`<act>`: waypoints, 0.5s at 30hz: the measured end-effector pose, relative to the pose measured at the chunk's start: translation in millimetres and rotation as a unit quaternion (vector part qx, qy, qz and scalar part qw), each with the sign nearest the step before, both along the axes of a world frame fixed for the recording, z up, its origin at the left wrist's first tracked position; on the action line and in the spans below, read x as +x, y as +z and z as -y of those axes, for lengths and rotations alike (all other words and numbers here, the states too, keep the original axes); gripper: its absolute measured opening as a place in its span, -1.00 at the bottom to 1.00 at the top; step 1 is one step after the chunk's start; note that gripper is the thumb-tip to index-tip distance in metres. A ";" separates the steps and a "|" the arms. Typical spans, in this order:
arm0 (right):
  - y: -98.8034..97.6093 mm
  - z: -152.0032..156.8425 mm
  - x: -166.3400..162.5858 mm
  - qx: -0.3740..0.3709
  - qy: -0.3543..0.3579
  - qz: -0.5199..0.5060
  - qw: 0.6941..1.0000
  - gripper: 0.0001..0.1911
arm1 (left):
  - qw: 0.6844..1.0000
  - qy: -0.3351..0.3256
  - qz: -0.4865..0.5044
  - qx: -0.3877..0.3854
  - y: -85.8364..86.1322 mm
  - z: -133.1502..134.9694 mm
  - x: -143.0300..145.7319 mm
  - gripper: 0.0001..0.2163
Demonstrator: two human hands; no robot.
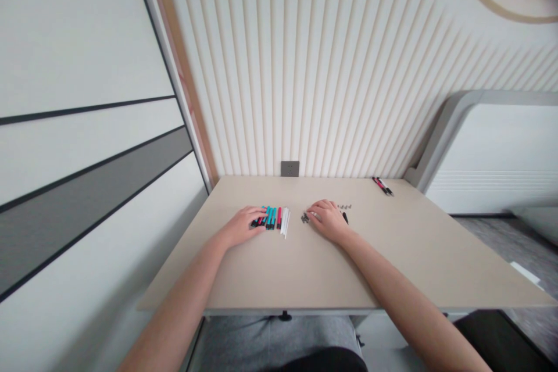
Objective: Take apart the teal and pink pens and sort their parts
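My left hand rests on the table at the left end of a row of pen barrels, teal and red with black ends. Its fingers reach over the leftmost barrels and partly hide them, with the thumb apart. Just right of the row lie thin white sticks, resembling pen refills. My right hand lies palm down, fingers loosely bent and apart, at a small cluster of grey parts. More small grey pieces and a black piece show beyond that hand, which covers whatever is beneath it.
Two or so pens lie at the table's back right. A dark wall socket sits above the back edge of the beige table. White panels rise on the left, and a white and grey headboard stands on the right.
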State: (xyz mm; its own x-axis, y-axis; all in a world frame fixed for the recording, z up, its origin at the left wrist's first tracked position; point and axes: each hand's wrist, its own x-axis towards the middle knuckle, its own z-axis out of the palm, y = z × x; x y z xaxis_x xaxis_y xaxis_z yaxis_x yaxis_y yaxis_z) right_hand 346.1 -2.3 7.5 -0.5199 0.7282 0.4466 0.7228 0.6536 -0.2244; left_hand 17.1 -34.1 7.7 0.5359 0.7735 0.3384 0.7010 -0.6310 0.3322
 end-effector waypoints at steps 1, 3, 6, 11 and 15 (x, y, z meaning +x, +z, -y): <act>-0.4 0.2 -0.1 -0.002 0.009 0.001 1.000 -0.72 | 1.000 -0.001 0.000 -0.001 -0.1 -0.4 0.1 -0.70; -1.0 0.7 -0.2 -0.009 0.025 0.005 1.000 -0.72 | 1.000 0.000 -0.001 -0.004 0.1 -1.0 0.4 -0.69; -1.0 1.9 -0.1 -0.018 0.044 0.015 0.999 -0.70 | 1.000 0.003 -0.001 -0.004 0.8 -1.4 0.6 -0.65; 0.7 4.0 -0.3 -0.027 0.073 0.023 0.997 -0.70 | 1.000 0.015 0.002 -0.004 1.2 -1.3 0.0 -0.63; 0.5 4.0 -0.5 -0.031 0.076 0.023 0.996 -0.69 | 1.000 0.021 -0.002 -0.003 0.2 -1.5 -1.6 -0.63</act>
State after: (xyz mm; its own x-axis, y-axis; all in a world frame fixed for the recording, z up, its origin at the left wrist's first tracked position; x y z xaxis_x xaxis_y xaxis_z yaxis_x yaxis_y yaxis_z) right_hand 345.6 -6.3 8.0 -0.6450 0.6655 0.3756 0.6275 0.7418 -0.2367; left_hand 15.4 -32.5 7.9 0.5042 0.7972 0.3321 0.7277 -0.5992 0.3337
